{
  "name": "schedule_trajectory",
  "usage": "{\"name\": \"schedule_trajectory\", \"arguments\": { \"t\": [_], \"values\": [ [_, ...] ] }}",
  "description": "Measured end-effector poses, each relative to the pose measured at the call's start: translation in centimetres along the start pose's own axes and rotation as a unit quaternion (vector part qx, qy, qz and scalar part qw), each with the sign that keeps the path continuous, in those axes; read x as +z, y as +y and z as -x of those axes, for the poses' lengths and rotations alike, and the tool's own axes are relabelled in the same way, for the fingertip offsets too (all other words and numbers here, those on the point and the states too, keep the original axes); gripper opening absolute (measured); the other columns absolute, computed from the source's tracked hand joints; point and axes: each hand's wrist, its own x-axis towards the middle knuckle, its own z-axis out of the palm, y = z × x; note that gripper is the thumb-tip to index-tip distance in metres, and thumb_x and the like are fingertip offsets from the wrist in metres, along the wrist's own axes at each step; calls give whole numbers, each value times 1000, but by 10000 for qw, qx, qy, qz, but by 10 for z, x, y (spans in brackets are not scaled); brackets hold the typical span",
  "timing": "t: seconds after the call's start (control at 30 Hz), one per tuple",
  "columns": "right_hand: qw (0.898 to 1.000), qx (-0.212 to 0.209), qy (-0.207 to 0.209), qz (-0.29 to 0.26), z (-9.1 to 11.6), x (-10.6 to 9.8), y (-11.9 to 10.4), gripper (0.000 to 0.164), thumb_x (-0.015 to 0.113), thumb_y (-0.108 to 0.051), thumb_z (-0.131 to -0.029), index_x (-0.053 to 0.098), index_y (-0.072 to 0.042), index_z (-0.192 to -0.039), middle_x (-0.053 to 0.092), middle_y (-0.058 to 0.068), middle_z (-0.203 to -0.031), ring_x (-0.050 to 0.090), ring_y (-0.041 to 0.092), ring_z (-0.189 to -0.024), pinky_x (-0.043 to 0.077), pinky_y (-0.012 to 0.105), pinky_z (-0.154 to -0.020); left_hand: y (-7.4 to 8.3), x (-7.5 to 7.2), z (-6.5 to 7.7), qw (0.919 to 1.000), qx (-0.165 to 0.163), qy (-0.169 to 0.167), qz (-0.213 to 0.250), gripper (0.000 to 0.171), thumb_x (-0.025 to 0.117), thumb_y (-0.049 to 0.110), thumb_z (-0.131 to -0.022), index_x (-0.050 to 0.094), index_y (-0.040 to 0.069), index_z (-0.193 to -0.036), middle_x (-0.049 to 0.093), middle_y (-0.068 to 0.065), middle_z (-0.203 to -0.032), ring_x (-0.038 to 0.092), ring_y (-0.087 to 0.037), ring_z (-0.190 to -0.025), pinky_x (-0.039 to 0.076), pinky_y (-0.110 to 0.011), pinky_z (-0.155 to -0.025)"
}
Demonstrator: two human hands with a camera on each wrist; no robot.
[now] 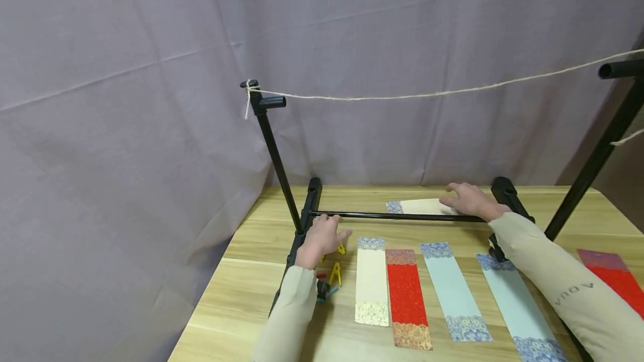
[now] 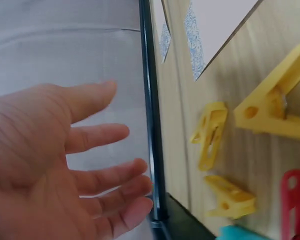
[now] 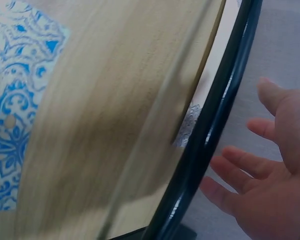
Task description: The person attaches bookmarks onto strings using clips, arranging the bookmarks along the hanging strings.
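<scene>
My left hand (image 1: 322,237) hovers by the left end of the rack's black lower bar (image 1: 372,215), fingers spread, palm holding nothing. Several yellow clothespins (image 2: 213,135) lie on the table beneath it, with a red one (image 2: 294,200) among them. Beyond the bar, my right hand (image 1: 470,201) reaches over a cream paper strip with a blue patterned end (image 1: 394,207), partly covering it. In the right wrist view the fingers are loosely bent and apart, with nothing between them.
A string (image 1: 372,98) spans the rack's two black posts. In front of the bar lie a cream strip (image 1: 372,284), a red strip (image 1: 405,289) and two pale blue strips (image 1: 450,286). Another red strip (image 1: 616,281) lies at far right. A grey curtain (image 1: 151,155) hangs behind.
</scene>
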Motion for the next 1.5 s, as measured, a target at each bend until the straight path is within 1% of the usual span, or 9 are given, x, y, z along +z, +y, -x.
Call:
{"name": "schedule_trajectory", "arguments": {
  "t": [0.27, 0.4, 0.5, 0.67, 0.83, 1.13, 1.23, 1.37, 1.5],
  "values": [
    [9997, 157, -186, -89, -7, 7, 8, 54, 63, -29, -95, 50, 9, -131, 52, 36, -129, 50, 51, -114, 44, 63, -90, -2, 15, 7, 9995, -260, 169, 44, 44, 64, 42, -94, 63, 15, -129, 57, -19, -130, 51, -40, -122, 53, -50, -84],
    [9997, 10, -255, -58, -10, 10, 10, 57, 66, -27, -93, 49, 9, -134, 51, 36, -132, 47, 53, -118, 42, 65, -94, -4, 21, 8, 9986, -432, 301, 71, 42, 66, 41, -93, 65, 16, -126, 58, -19, -127, 52, -39, -118, 52, -47, -78],
    [9995, -120, -299, 20, -8, 11, 14, 60, 68, -28, -92, 49, 10, -134, 50, 37, -133, 46, 56, -121, 41, 65, -96, -6, 26, 7, 9979, -517, 382, 112, 43, 68, 42, -91, 65, 15, -125, 58, -19, -124, 52, -38, -110, 50, -44, -72],
    [9992, -44, -381, 144, -3, 14, 28, 62, 69, -33, -90, 52, 9, -132, 51, 37, -132, 47, 56, -119, 43, 65, -93, -8, 36, 6, 9972, -594, 388, 251, 44, 69, 44, -90, 66, 14, -122, 57, -20, -119, 49, -33, -94, 44, -40, -66],
    [9990, 140, -416, 17, -4, 16, 33, 66, 70, -36, -89, 50, 8, -134, 48, 39, -134, 45, 57, -121, 40, 67, -96, -10, 40, 3, 9947, -776, 559, 376, 45, 73, 44, -87, 68, 12, -117, 57, -19, -113, 48, -32, -91, 45, -41, -66],
    [9971, 198, -698, 224, -7, 12, 33, 73, 72, -41, -87, 47, 6, -138, 45, 38, -138, 42, 58, -124, 37, 69, -99, -10, 46, -1, 9943, -888, 484, 323, 34, 76, 41, -83, 59, 12, -79, 53, -16, -97, 46, -31, -85, 42, -42, -66],
    [9965, 147, -737, 379, -8, 12, 33, 71, 72, -41, -87, 49, 4, -137, 47, 38, -136, 43, 58, -123, 35, 70, -99, -8, 47, -1, 9952, -832, 488, 143, 31, 76, 41, -83, 62, 13, -81, 55, -15, -98, 50, -32, -89, 45, -43, -71],
    [9955, 203, -793, 469, -10, 12, 35, 70, 71, -42, -87, 50, 3, -137, 46, 38, -137, 43, 58, -123, 32, 71, -100, -5, 47, -3, 9956, -839, 409, -28, 28, 76, 40, -84, 69, 14, -93, 58, -12, -98, 54, -30, -92, 48, -43, -74],
    [9942, 159, -874, 604, -8, 7, 33, 71, 70, -42, -88, 49, 3, -139, 45, 38, -138, 41, 59, -125, 33, 71, -100, -3, 47, -6, 9956, -862, 343, -139, 17, 74, 32, -86, 70, 18, -94, 61, -7, -96, 56, -28, -93, 48, -43, -74]
  ]
}}
